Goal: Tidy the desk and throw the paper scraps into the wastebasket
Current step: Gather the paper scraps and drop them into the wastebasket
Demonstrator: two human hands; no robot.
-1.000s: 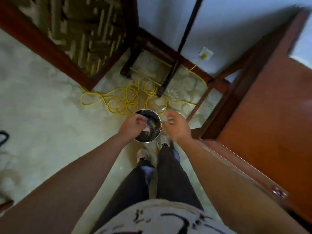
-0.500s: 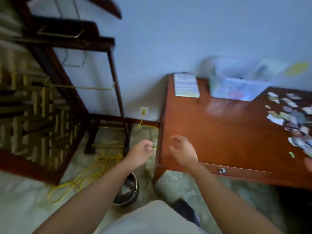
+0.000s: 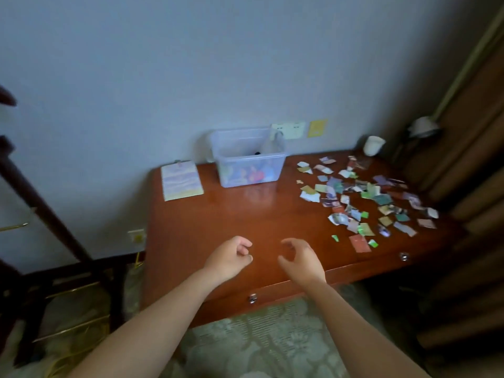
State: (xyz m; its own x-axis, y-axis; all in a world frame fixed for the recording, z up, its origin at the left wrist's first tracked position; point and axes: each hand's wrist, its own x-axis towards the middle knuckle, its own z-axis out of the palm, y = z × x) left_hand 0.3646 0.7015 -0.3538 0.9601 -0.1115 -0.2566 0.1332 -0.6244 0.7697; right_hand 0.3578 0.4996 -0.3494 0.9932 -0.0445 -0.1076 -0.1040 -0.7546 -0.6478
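Several coloured paper scraps (image 3: 365, 203) lie scattered over the right part of the red-brown wooden desk (image 3: 245, 214). My left hand (image 3: 231, 257) and my right hand (image 3: 300, 259) hover side by side over the desk's front edge, left of the scraps. Both hands have loosely curled fingers and hold nothing. The wastebasket is out of view.
A clear plastic box (image 3: 248, 156) with colourful contents stands at the back of the desk, a notepad (image 3: 181, 181) to its left and a white cup (image 3: 373, 145) at the back right. A dark wooden rack (image 3: 54, 268) stands left of the desk, brown curtains (image 3: 463, 186) on the right.
My view has swung up from the wastebasket on the floor to the desk. Both hands rose from above the basket and now hover over the desk's front edge.
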